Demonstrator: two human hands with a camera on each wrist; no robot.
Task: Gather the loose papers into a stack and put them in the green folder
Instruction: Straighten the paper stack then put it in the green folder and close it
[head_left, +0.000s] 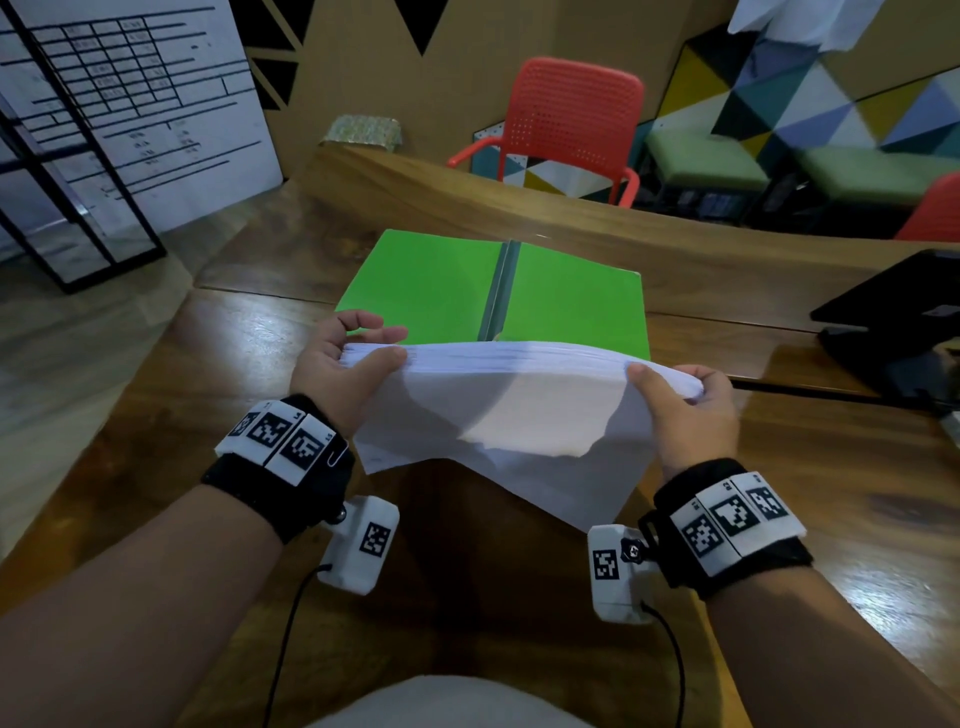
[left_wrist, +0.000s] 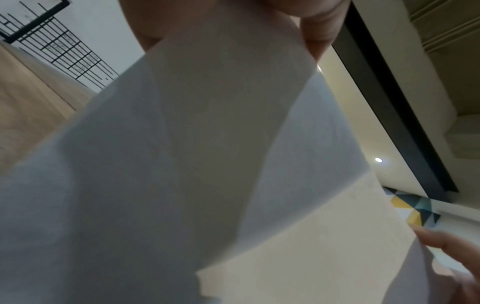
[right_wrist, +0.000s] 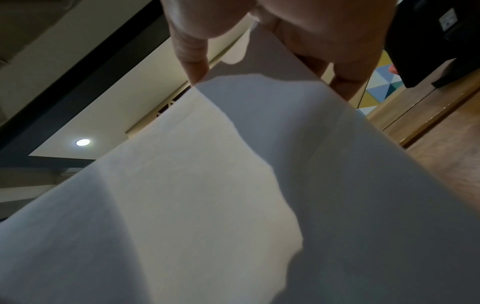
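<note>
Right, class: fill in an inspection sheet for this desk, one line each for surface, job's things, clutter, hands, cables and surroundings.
Surface: wooden table, glossy, with reflections.
Job's things: green folder lies open and flat; paper stack held above the table in front of it, lower edges uneven.
Clutter: black device at the right edge.
Hands: left hand and right hand each grip one end of the stack, thumbs on the near face.
Cables: black leads hang from the wrist cameras; another black lead lies on the table.
Surroundings: red chair, green benches, patterned wall.
</note>
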